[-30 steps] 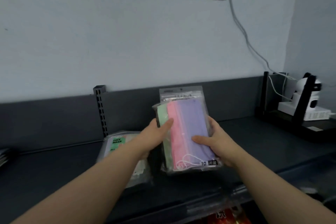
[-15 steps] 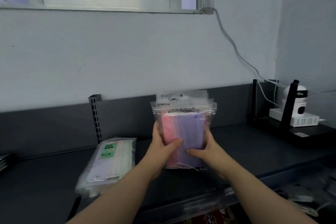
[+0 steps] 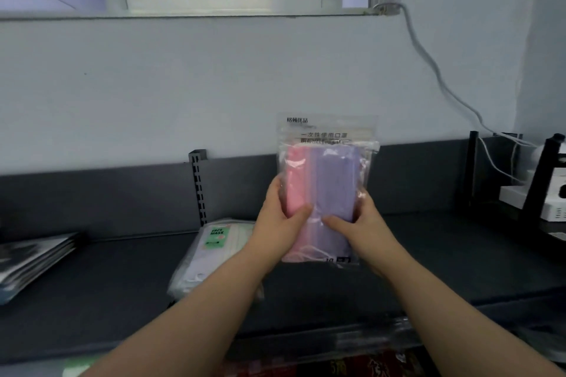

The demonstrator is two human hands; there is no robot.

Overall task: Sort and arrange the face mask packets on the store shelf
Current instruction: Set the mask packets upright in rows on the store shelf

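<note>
Fingers grip mask packets upright, long axis vertical, header topmost.

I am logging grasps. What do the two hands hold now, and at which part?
The pink and purple mask packets, upright: the left hand grips the lower left edge, the right hand the lower right edge.

Held packets above shelf, right of lying packet.

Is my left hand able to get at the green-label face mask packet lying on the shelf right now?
Probably not yet: the left hand grips the pink and purple packets. The green-label packet lies close beside it with nothing between.
</note>
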